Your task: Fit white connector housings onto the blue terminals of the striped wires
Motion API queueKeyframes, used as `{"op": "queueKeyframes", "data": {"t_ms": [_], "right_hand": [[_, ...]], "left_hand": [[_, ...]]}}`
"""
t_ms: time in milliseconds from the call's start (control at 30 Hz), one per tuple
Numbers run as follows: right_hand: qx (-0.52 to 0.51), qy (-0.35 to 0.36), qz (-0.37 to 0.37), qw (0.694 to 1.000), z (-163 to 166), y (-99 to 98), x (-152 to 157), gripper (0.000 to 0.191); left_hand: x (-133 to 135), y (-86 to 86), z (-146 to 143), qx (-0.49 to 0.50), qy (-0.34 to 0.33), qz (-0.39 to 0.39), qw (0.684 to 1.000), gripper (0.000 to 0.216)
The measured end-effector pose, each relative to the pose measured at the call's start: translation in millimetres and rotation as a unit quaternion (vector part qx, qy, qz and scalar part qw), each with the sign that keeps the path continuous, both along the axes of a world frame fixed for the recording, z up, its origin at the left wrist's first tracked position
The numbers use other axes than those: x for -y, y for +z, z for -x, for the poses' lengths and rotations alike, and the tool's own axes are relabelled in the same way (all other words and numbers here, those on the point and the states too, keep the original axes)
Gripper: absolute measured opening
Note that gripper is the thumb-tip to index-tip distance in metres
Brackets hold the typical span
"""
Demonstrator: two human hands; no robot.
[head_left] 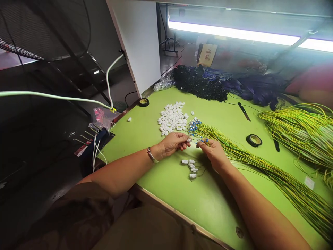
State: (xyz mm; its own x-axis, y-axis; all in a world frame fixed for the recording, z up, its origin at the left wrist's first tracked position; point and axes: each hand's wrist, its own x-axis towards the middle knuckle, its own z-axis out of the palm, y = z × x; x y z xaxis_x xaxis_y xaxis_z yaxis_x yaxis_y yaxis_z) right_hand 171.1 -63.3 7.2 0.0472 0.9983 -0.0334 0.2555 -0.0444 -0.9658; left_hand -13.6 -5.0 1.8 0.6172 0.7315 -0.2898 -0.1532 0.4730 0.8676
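Note:
My left hand (173, 142) is closed in a pinch on a small white connector (189, 140) over the green table (166, 187). My right hand (212, 150) pinches the blue-tipped end of a yellow-green wire (201, 140) right beside that connector. A long bundle of yellow-green wires (260, 165) with blue terminals (194, 125) runs from beside my hands toward the lower right. A heap of loose white connectors (173, 119) lies just beyond my left hand. Several connectors fitted to wires (191, 167) lie below my hands.
Two rolls of black tape (254, 140) (143, 102) and a black knife (244, 111) lie on the table. A second yellow-green wire bundle (301, 133) is at the right, black and purple wires (223, 86) at the back. A white panel (139, 41) stands behind; a fan (44, 31) at left.

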Motion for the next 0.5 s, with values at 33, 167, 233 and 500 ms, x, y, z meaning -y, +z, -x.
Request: {"op": "queueKeyframes", "data": {"t_ms": [33, 167, 233, 500], "right_hand": [[0.002, -0.003, 0.003, 1.0, -0.8, -0.5, 0.0, 0.023], [0.001, -0.001, 0.005, 1.0, -2.1, -1.6, -0.1, 0.024], [0.003, 0.001, 0.007, 1.0, -1.8, -0.8, 0.2, 0.024], [0.013, -0.001, -0.003, 1.0, -1.6, 1.1, 0.1, 0.022]], "left_hand": [[-1.1, -0.6, 0.6, -0.001, 0.0, 0.002, 1.0, 0.039], [-3.0, -2.4, 2.1, 0.001, -0.008, -0.004, 1.0, 0.039], [-2.8, -2.4, 2.3, 0.002, -0.012, -0.007, 1.0, 0.039], [-2.2, -0.2, 1.4, 0.002, -0.008, -0.011, 1.0, 0.037]]}}
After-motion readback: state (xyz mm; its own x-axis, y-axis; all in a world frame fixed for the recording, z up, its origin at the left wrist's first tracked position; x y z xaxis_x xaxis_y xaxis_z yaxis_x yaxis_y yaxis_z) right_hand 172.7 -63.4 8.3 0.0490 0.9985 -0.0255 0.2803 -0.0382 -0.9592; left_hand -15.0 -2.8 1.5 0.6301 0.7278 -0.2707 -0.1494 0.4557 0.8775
